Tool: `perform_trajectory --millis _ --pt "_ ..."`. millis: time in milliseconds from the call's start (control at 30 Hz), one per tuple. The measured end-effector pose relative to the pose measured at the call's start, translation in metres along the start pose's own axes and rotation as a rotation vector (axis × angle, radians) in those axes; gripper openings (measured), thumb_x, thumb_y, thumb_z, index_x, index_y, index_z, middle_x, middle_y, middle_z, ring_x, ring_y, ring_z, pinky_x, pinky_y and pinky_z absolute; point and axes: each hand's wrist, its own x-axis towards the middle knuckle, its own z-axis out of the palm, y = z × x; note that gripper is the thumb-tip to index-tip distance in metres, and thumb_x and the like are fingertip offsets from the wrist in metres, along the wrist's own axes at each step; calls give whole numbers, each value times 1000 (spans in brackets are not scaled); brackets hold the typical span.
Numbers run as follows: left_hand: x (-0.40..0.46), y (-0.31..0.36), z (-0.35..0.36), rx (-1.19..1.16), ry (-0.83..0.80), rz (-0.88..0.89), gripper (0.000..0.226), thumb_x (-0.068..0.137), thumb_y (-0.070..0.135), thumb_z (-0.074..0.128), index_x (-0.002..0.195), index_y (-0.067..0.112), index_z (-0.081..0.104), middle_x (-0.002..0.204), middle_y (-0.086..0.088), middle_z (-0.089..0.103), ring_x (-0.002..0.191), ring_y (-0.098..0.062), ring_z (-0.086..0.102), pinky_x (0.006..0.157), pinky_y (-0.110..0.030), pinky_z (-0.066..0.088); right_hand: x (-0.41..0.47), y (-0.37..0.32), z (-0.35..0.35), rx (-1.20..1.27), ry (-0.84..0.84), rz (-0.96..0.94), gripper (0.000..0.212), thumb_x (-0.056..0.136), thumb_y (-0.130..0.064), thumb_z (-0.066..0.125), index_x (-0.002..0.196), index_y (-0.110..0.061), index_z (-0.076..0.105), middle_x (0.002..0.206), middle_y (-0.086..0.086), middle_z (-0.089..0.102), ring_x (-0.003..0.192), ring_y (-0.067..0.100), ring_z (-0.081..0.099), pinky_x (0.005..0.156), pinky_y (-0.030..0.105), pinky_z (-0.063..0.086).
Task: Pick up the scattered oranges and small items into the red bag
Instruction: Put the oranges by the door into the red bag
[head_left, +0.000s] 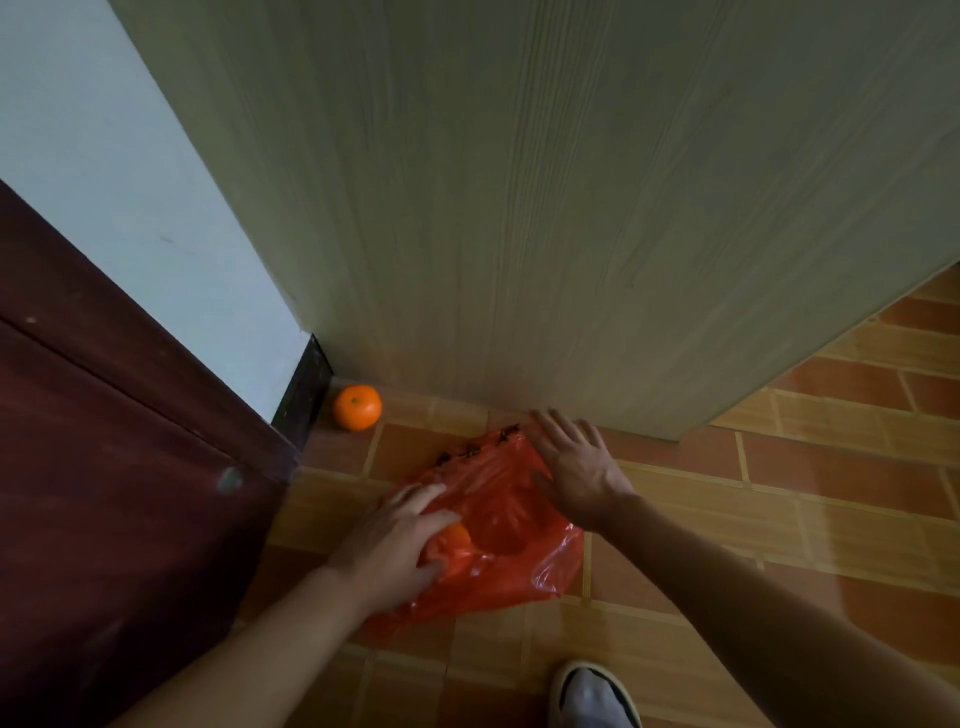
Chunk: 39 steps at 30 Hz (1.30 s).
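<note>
The red plastic bag (498, 525) lies on the tiled floor in front of me. My left hand (395, 545) is at the bag's left side, its fingers curled around an orange (458, 535) that shows at the bag's mouth. My right hand (571, 462) rests on the bag's upper right edge with its fingers spread, pulling the opening apart. A second orange (357, 407) sits loose on the floor in the corner, beyond the bag to the upper left, against the black skirting.
A light wooden cabinet panel (571, 234) stands right behind the bag. A dark red door (104, 467) fills the left side, beside a white wall (130, 182). My white shoe (595, 696) is at the bottom edge. Orange floor tiles (779, 493) stretch to the right.
</note>
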Motion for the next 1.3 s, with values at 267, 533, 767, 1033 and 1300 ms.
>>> perform_trajectory --millis 267,533,767,1033,1300 --pt "-20 -7 -10 -87 89 -62 70 90 63 56 155 41 39 166 12 26 151 -17 30 120 -38 34 36 -35 -31 178 257 -59 58 106 -45 42 158 -22 36 168 3 30 155 25 24 123 50 27" --pt "-60 -50 -22 -74 256 -196 59 87 57 52 144 42 51 155 12 45 138 -14 47 112 -37 42 104 -113 -28 141 97 -249 66 100 -40 54 159 -21 32 169 8 26 153 30 28 117 48 32" --pt "-94 -85 -12 -133 356 -358 51 91 52 62 138 33 63 149 9 53 138 -15 49 113 -29 40 172 -161 -30 -1 -35 -324 94 88 -35 72 164 -22 17 171 7 16 154 32 24 115 48 36" --pt "-102 -81 -2 -201 349 -343 61 86 65 43 132 32 66 139 17 56 128 -6 53 103 -18 36 217 -184 -8 50 -119 -339 78 93 -21 70 160 -22 29 165 16 22 138 48 39 110 48 43" --pt "-79 -69 -4 -242 323 -309 62 82 72 39 129 40 64 133 25 54 125 2 50 103 -30 48 179 -168 -21 270 -1 -285 68 95 -19 65 156 -26 36 153 14 35 124 45 48 101 52 48"
